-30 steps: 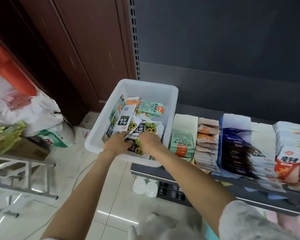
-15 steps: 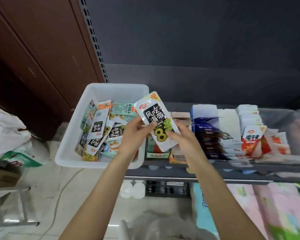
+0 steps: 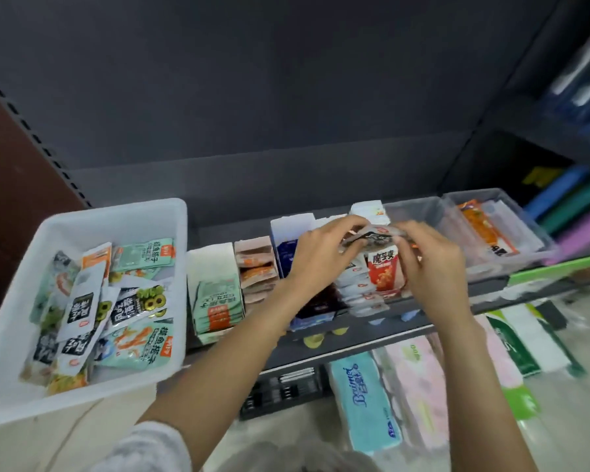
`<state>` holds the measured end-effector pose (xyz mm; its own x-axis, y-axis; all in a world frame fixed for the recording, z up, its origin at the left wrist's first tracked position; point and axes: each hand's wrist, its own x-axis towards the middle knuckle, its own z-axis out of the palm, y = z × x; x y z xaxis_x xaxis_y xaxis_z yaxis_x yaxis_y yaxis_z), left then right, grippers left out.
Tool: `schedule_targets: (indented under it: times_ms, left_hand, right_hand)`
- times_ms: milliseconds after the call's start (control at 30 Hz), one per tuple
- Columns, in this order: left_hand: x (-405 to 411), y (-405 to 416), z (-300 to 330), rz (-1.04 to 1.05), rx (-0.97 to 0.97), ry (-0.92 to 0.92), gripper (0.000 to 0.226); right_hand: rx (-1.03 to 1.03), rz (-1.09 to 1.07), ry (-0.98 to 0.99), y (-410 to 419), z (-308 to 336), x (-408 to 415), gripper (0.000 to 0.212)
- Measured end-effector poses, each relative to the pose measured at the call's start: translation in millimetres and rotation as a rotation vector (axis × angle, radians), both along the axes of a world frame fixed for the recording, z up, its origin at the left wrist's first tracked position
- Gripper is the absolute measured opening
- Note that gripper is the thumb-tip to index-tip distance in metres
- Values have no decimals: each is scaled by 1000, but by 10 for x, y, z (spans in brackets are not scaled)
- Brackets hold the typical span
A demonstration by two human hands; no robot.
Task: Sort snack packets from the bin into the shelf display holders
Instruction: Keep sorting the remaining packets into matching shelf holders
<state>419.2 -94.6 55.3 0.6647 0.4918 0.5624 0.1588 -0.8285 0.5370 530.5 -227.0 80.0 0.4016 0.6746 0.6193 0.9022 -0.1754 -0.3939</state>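
While hands [image 3: 320, 253] hold packet [image 3: 372, 238], bin [image 3: 116, 219] left

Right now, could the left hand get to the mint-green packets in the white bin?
Probably yes, once freed: the left hand holds a black-and-white packet together with the right hand, and the white bin lies open-topped to its left.

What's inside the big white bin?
The white bin holds a loose heap of snack packets: black-and-white ones and mint green ones. What lies underneath the heap is covered.

dark grey back panel [image 3: 286, 97], pale floor [image 3: 286, 434]
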Motion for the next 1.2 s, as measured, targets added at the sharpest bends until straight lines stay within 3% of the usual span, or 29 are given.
schedule_targets:
  times_ms: [200, 367, 433, 500, 567, 700, 800, 900, 1000, 1200]
  left_hand:
    - [188, 70, -403, 66, -55, 161, 12]
    - [180, 184, -490, 63, 102, 503, 22]
    - [111, 177, -482, 17, 51, 571, 27]
    - [-24, 98, -428, 2, -8, 538, 28]
    - [-215, 29, -356, 30, -16, 417, 27]
    - [-795, 137, -217, 191, -6, 16, 21]
    - [-1356, 286, -160, 372, -54, -108, 24]
    - [-1978, 507, -266, 578, -72, 68, 24]
    - [-2585, 771, -471, 732, -186, 271, 15]
    - [-3166, 1124, -830, 807, -437, 753, 57]
  right_hand:
    - [-58, -21, 88, 171, -559, 216, 14]
    - [-305, -29, -143, 315, -819, 306, 26]
    - [-383, -29, -302, 348, -882, 339, 29]
    - [-414, -2, -373, 357, -925, 342, 30]
    - [-402, 34, -310, 346, -924, 296, 38]
    - [-190, 118, 122, 372, -561, -42, 34]
    - [-32, 296, 328, 533, -169, -523, 26]
    - [-81, 560, 358, 862, -51, -1095, 22]
    - [-313, 735, 235, 1279, -172, -1676, 22]
    - [-708, 832, -180, 2112, -671, -2570, 32]
